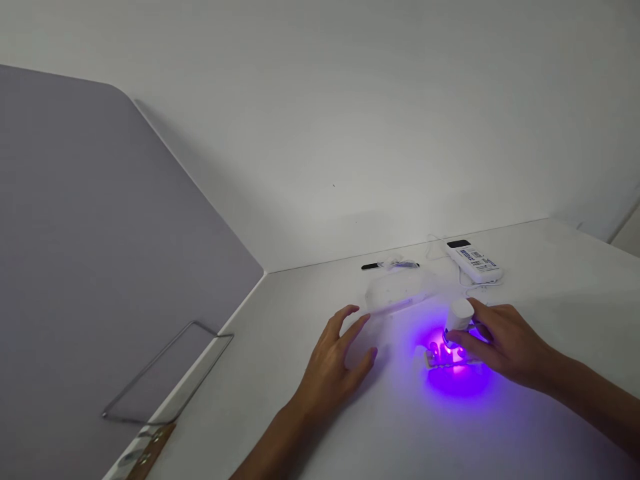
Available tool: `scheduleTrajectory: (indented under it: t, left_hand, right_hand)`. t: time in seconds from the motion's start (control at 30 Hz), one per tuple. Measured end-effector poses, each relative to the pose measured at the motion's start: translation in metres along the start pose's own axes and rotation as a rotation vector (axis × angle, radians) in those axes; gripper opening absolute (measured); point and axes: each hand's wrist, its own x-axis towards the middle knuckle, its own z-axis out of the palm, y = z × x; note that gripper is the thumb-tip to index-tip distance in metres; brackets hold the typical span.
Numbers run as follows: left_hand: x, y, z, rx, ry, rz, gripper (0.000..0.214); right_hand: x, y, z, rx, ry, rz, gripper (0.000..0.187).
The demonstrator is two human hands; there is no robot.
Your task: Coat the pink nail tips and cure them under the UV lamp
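My right hand (500, 340) is closed around a small white UV lamp (459, 317), held upright with its lit end down. Violet light spills from it over a small pale strip (434, 359) on the table, which carries glossy pieces too glared to make out. Whether the lamp touches the strip I cannot tell. My left hand (333, 363) hovers or rests at the table to the left, fingers spread and holding nothing. Just beyond its fingertips lies a clear plastic box or lid (395, 292).
Toward the wall lie a black stick like a nail file (370, 267) with a clear packet (397, 263), and a white device with a dark screen (475, 262) and a cable. A grey panel (125, 220) stands left, near a metal wire frame (165, 373) with a wooden piece (153, 450).
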Motion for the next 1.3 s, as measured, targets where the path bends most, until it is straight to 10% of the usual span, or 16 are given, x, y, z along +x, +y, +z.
scheduleTrajectory:
  t: [0.77, 1.3]
  left_hand:
    - [0.003, 0.009, -0.008, -0.330, -0.033, -0.187, 0.038]
    - [0.006, 0.011, -0.009, -0.203, -0.026, -0.025, 0.036]
  right_hand:
    - [0.000, 0.001, 0.001, -0.002, -0.003, 0.000, 0.035]
    - [0.000, 0.000, 0.001, -0.010, 0.000, 0.015, 0.038]
